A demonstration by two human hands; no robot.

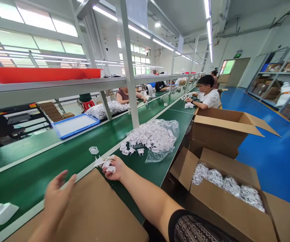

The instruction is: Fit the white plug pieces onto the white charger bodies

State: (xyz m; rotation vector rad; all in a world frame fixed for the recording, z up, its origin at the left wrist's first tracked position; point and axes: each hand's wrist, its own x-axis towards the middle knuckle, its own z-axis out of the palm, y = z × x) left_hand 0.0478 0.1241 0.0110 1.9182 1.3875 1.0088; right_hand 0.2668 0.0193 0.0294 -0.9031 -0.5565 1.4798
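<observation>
Right hand (114, 168) of mine is curled around a few white plug adapters (107, 164), holding them over the pale strip (121, 148) that edges the green belt (71, 159), near the corner of a brown cardboard sheet (96, 205). My left hand (58, 193), somewhat blurred, hangs over that sheet with its fingers loosely apart. Just beyond my right hand, a single white piece (93, 150) sits on the belt, and a larger white adapter (2, 213) lies to my far left. Ahead of my right hand, a clear plastic bag (163, 155) spills a heap of adapters (150, 134) onto the green bench. To my right, a carton (230, 208) with its flaps spread holds bagged white pieces (229, 186). Further along the bench sits a person in a white shirt (210, 97), and a red tray (46, 74) rests on the shelf above the belt
</observation>
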